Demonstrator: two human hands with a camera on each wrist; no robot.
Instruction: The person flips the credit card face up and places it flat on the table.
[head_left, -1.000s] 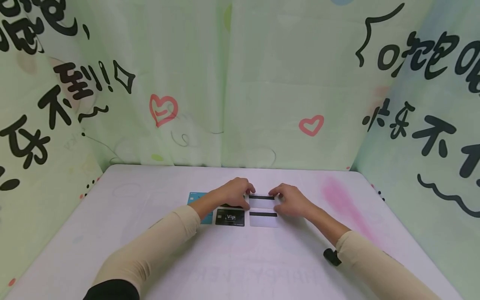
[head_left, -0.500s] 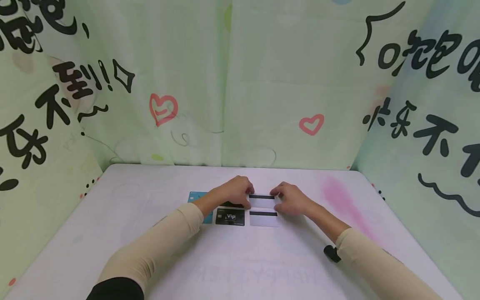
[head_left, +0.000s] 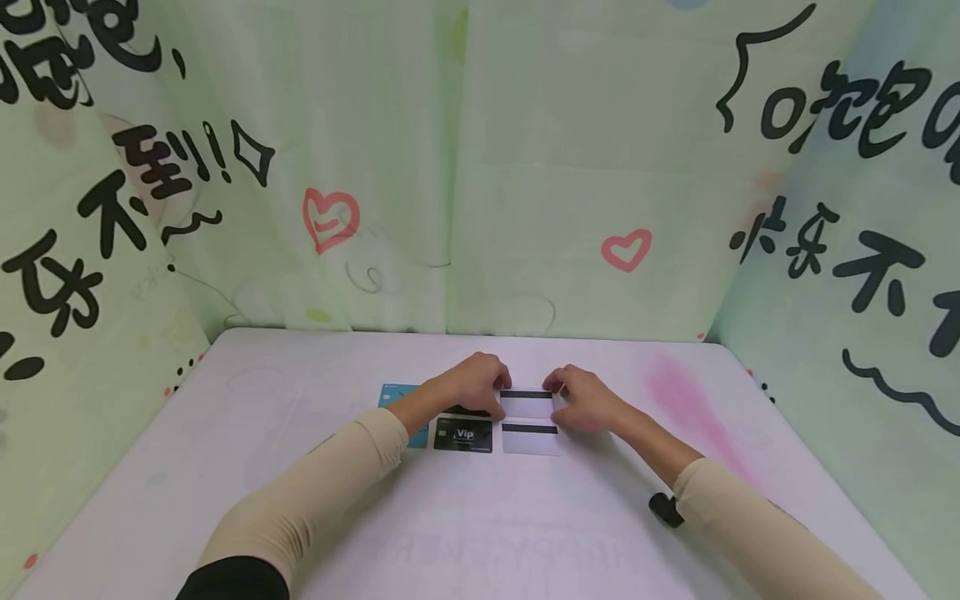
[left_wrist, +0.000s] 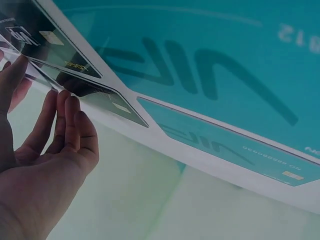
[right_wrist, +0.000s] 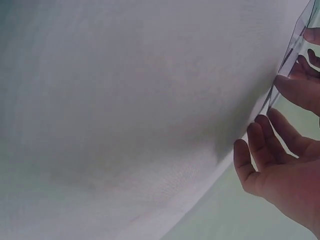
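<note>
A white card with a black stripe (head_left: 527,407) lies in the back row on the table. My left hand (head_left: 476,385) holds its left edge between thumb and fingertips. At its right edge my right hand (head_left: 588,402) holds it the same way. Directly in front lies another striped white card (head_left: 531,443). To the left is a black Vip card (head_left: 470,435); the black card behind it (left_wrist: 102,92) is mostly covered by my left hand in the head view. Farther left are a front blue card (left_wrist: 185,55) and a back blue card (left_wrist: 230,142), partly behind my left wrist.
The pale table (head_left: 420,525) extends around the cards, with a pink smear (head_left: 686,400) on its right side. Printed cloth walls (head_left: 525,167) rise behind it and at both sides. A small black object (head_left: 665,509) shows beside the right sleeve.
Both hands stay at the sides of the back white card, with almost no movement. The whole head view has shifted very slightly.
</note>
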